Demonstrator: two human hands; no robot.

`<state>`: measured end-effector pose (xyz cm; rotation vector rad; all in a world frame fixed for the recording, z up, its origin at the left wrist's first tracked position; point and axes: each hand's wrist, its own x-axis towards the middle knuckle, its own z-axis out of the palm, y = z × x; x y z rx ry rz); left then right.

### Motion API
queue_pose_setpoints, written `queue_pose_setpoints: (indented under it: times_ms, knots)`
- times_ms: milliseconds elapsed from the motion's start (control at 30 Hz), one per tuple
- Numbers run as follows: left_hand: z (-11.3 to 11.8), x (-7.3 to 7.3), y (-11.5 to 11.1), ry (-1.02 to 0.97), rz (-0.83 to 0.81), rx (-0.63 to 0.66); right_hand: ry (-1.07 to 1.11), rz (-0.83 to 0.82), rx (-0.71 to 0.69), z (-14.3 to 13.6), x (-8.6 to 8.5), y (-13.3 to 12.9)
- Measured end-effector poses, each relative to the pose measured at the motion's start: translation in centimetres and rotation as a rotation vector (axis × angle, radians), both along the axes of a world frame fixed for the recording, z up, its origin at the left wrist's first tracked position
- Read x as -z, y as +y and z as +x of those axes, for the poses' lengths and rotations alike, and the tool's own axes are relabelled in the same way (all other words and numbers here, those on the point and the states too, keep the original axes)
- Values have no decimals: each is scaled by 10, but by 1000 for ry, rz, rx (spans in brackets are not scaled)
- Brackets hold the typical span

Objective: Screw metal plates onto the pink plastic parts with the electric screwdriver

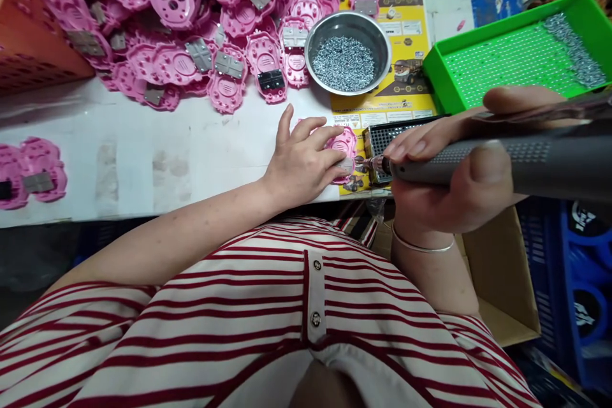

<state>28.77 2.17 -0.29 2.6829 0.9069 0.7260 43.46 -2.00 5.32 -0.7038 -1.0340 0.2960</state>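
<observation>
My left hand [306, 156] reaches over a small pink plastic casing [345, 140] with a grey metal plate on it. Its foremost fingers press on the casing and plate, holding them against the table, while the outer fingers are spread. Wrapped in my right hand [459, 185] is a dark grey electric screwdriver [526, 162], lying nearly level. Its bit [370, 164] points left and ends at the casing's right edge by the plate; whether it touches a screw is too small to tell. Just behind the bit is a small black perforated tray [396, 131], partly hidden by my right hand.
A steel bowl [313, 70] of small screws stands beyond my hands. Pink casings [227, 76] are heaped at the back left, beside an orange basket [43, 44]. Two more casings [36, 172] lie far left. A green tray [507, 70] with screws stands at right; a cardboard box [502, 280] sits below.
</observation>
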Motion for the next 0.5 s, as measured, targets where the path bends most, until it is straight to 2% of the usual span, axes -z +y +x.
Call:
queue_pose_setpoints:
  times_ms: [233, 500]
  knots:
    - [-2, -2, -2, 11, 31, 5, 0, 18, -52, 2, -2, 3]
    - [-2, -5, -2, 16, 2, -5, 23, 2, 23, -4, 1, 8]
